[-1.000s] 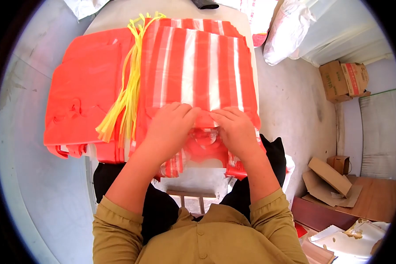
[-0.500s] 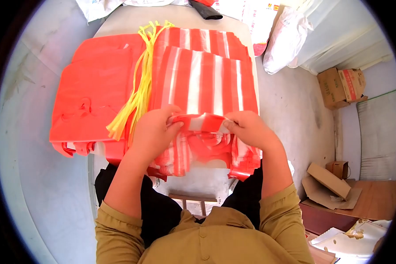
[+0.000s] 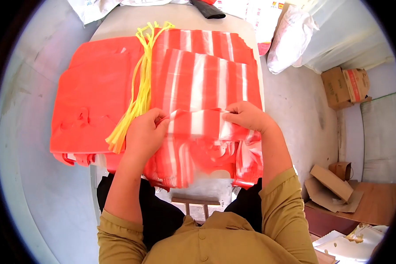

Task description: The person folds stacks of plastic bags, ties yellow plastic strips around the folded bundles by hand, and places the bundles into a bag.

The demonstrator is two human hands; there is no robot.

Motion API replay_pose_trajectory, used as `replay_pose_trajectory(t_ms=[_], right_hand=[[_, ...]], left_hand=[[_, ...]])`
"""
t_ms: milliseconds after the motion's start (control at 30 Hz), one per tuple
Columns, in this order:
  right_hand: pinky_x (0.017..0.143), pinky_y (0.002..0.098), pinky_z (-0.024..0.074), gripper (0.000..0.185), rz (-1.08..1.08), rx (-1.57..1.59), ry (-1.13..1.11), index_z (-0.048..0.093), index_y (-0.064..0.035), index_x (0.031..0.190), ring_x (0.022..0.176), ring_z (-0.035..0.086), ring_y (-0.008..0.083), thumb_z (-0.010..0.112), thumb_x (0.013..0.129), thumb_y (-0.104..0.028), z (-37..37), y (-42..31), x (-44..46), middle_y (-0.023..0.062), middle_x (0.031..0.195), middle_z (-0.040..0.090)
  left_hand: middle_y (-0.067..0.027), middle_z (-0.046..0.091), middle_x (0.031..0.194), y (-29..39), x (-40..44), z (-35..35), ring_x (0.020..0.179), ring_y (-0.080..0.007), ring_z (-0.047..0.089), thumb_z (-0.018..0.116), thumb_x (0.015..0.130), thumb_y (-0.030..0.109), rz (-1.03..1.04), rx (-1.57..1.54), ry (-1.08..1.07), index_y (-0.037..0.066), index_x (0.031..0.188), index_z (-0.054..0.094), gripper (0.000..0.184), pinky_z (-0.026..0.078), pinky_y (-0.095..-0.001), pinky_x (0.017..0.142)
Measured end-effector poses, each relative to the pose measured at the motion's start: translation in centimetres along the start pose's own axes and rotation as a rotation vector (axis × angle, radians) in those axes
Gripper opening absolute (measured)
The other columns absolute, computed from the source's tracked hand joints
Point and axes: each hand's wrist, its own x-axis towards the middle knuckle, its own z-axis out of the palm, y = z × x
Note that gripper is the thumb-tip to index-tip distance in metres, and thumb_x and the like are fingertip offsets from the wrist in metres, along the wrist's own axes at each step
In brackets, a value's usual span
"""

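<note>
A stack of red-and-white striped plastic bags [image 3: 209, 81] lies on the table in front of me. My left hand [image 3: 146, 132] pinches the left end of the top bag's folded near edge between thumb and fingers. At the right end of that fold, my right hand [image 3: 248, 117] pinches the plastic the same way. Between them the folded band is spread fairly flat. Below it, loose handle ends of the stack hang over the table's near edge. A bundle of yellow plastic strips [image 3: 141, 92] lies just beyond my left hand, along the left side of the striped stack.
Plain red plastic bags [image 3: 92, 92] are stacked at the left of the table [image 3: 123, 22]. White sacks [image 3: 290, 39] stand at the back right. Cardboard boxes [image 3: 339, 90] sit by the right wall, and an opened carton [image 3: 332, 187] lies on a brown surface at lower right.
The folded edge has gone from bunched to a wider, flatter band. My left hand has moved left, so my hands are farther apart. Both still pinch the bag.
</note>
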Motion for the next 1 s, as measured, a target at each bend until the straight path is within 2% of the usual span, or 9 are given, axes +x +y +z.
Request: replay_pose_trajectory(t_ms=[200, 300, 400, 533, 600, 733, 800, 833, 1000], right_hand=[[0.082, 0.0312, 0.0528, 0.033, -0.048, 0.204, 0.448, 0.063, -0.0039, 0.129, 0.090, 0.059, 0.0115, 0.071, 0.098, -0.011, 1.5, 3.9, -3.4, 0.0039, 0.113, 0.064], [0.088, 0.0318, 0.0535, 0.036, -0.045, 0.337, 0.443, 0.061, -0.0054, 0.133, 0.098, 0.061, 0.0145, 0.066, 0.098, -0.002, 2.6, 5.8, -6.5, 0.0065, 0.127, 0.059], [0.089, 0.0318, 0.0536, 0.035, -0.295, 0.104, 0.546, 0.062, -0.0047, 0.131, 0.101, 0.062, 0.0168, 0.063, 0.097, 0.004, 4.3, 8.0, -8.3, 0.0081, 0.132, 0.058], [0.093, 0.0335, 0.0547, 0.017, -0.295, 0.026, 0.587, 0.071, 0.0000, 0.113, 0.111, 0.065, 0.0229, 0.064, 0.097, 0.002, 5.5, 8.5, -8.3, 0.0128, 0.141, 0.056], [0.092, 0.0361, 0.0553, 0.015, -0.275, 0.025, 0.613, 0.073, -0.0011, 0.109, 0.109, 0.068, 0.0249, 0.067, 0.096, -0.007, 5.6, 8.4, -8.3, 0.0123, 0.141, 0.058], [0.089, 0.0384, 0.0563, 0.020, -0.224, -0.006, 0.618, 0.074, -0.0028, 0.109, 0.101, 0.072, 0.0239, 0.072, 0.095, -0.016, 5.6, 7.2, -8.7, 0.0105, 0.143, 0.058], [0.090, 0.0365, 0.0571, 0.023, -0.170, -0.010, 0.580, 0.072, -0.0017, 0.113, 0.110, 0.068, 0.0261, 0.075, 0.093, -0.011, 5.4, 6.2, -8.9, 0.0133, 0.144, 0.055], [0.091, 0.0355, 0.0575, 0.025, -0.143, -0.013, 0.560, 0.071, -0.0012, 0.115, 0.115, 0.066, 0.0271, 0.077, 0.091, -0.008, 5.4, 5.7, -9.0, 0.0147, 0.144, 0.053], [0.092, 0.0409, 0.0571, 0.044, -0.126, -0.199, 0.619, 0.071, -0.0045, 0.121, 0.115, 0.066, 0.0328, 0.087, 0.081, -0.016, 5.3, 3.9, -9.1, 0.0153, 0.142, 0.053]], left_hand=[[-0.0145, 0.069, 0.082, 0.4, 0.5, 0.7, 0.074, -0.0272, 0.067, 0.072, 0.096, 0.018, 0.000, 0.042, 0.054, 0.000, 0.103, 0.063, 0.021, 0.052, -0.0377, 0.069], [-0.0164, 0.069, 0.083, -0.3, 0.4, 1.2, 0.077, -0.0360, 0.067, 0.071, 0.097, 0.019, 0.051, 0.059, 0.124, 0.004, 0.101, 0.059, 0.020, 0.052, -0.0429, 0.070], [-0.0167, 0.064, 0.080, -0.4, 0.5, 1.6, 0.073, -0.0355, 0.064, 0.071, 0.097, 0.019, 0.001, 0.056, 0.123, 0.004, 0.098, 0.056, 0.022, 0.050, -0.0423, 0.068], [-0.0152, 0.062, 0.078, -0.9, 0.5, 2.0, 0.071, -0.0332, 0.061, 0.071, 0.097, 0.020, 0.030, 0.000, 0.130, 0.004, 0.097, 0.056, 0.023, 0.050, -0.0411, 0.068], [-0.0147, 0.062, 0.078, -1.3, 0.4, 1.6, 0.071, -0.0323, 0.061, 0.072, 0.096, 0.020, 0.047, -0.030, 0.106, 0.004, 0.098, 0.056, 0.023, 0.049, -0.0405, 0.068], [-0.0145, 0.065, 0.084, -1.4, -0.3, 0.1, 0.079, -0.0314, 0.063, 0.076, 0.088, 0.011, 0.152, -0.004, -0.032, 0.002, 0.100, 0.060, 0.022, 0.051, -0.0397, 0.073], [-0.0123, 0.064, 0.091, -1.0, -0.9, -0.6, 0.089, -0.0274, 0.063, 0.077, 0.084, 0.004, 0.184, 0.026, -0.099, 0.001, 0.104, 0.061, 0.026, 0.052, -0.0389, 0.080], [-0.0152, 0.067, 0.096, -1.1, -1.1, -0.4, 0.098, -0.0317, 0.065, 0.078, 0.078, -0.001, 0.201, 0.046, -0.069, 0.001, 0.106, 0.063, 0.031, 0.053, -0.0404, 0.086], [-0.0155, 0.070, 0.098, -0.8, -0.9, 0.6, 0.099, -0.0378, 0.063, 0.073, 0.076, -0.004, 0.275, 0.094, 0.055, 0.003, 0.105, 0.068, 0.030, 0.052, -0.0459, 0.088]])
